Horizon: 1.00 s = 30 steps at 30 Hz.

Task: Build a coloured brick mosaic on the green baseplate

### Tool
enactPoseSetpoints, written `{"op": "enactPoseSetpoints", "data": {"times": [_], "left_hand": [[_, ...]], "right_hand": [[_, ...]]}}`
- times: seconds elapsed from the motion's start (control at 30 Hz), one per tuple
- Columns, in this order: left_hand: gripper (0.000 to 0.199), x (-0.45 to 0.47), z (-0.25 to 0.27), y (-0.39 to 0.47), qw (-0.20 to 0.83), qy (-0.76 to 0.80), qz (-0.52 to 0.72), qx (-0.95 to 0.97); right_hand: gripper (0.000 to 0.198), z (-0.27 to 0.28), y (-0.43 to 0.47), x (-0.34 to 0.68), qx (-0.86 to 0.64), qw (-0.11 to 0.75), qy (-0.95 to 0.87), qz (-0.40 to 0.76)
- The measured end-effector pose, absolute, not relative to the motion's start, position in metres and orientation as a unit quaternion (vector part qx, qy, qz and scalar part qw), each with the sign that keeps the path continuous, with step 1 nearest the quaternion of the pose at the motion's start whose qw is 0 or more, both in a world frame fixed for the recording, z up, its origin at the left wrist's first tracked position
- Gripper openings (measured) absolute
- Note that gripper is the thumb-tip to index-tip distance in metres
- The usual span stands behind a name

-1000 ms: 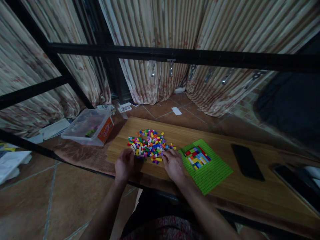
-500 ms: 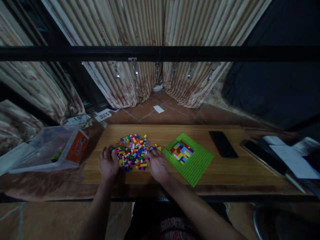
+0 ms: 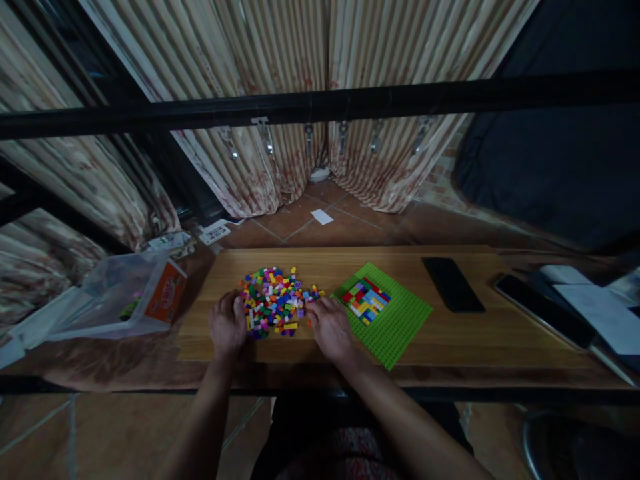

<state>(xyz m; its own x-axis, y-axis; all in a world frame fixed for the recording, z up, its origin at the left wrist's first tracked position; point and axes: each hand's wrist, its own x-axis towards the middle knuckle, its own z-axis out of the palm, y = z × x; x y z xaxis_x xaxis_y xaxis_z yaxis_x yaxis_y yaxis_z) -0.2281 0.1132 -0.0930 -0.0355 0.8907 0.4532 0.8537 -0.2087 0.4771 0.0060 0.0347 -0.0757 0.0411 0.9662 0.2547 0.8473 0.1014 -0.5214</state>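
A pile of small colourful toy bricks [image 3: 273,300] lies spread on the wooden board. My left hand [image 3: 228,325] rests against the pile's left edge, fingers curled in near the thumb; whatever they may hold is hidden. At the pile's right edge is my right hand [image 3: 330,327], its thumb and fingers drawn together low over a few loose bricks. What sits between those fingertips is too small to make out. Just right of this hand lies a green studded baseplate [image 3: 400,327], turned cornerwise, with a multicoloured patch of fitted bricks [image 3: 367,301] on it.
The wooden board [image 3: 450,343] carries a black phone-like slab [image 3: 453,285] on the right. Beyond it lie another dark phone-like device [image 3: 545,312] and papers [image 3: 600,317]. A clear plastic bin [image 3: 113,293] with an orange label stands left. A dark bar [image 3: 320,103] crosses ahead of curtains.
The view has shifted and tilted slightly. My right hand has drawn a little right, away from the main pile, and an orange brick shows by its fingertips. My left hand stays at the pile's left edge.
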Motion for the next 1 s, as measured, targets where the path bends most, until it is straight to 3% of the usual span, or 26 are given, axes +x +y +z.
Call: {"op": "enactPoseSetpoints", "data": {"times": [0.43, 0.8, 1.0], "left_hand": [[0.040, -0.230, -0.092, 0.116, 0.050, 0.639, 0.367, 0.675], [0.039, -0.232, -0.092, 0.117, 0.052, 0.632, 0.368, 0.680], [0.042, -0.232, -0.094, 0.118, 0.043, 0.633, 0.358, 0.685]], "right_hand": [[0.013, -0.072, 0.043, -0.014, -0.661, 0.216, -0.713, 0.092], [0.017, -0.061, 0.001, 0.058, -0.686, 0.398, -0.609, 0.038], [0.026, -0.081, -0.010, 0.117, -0.755, 0.377, -0.535, -0.031]]}}
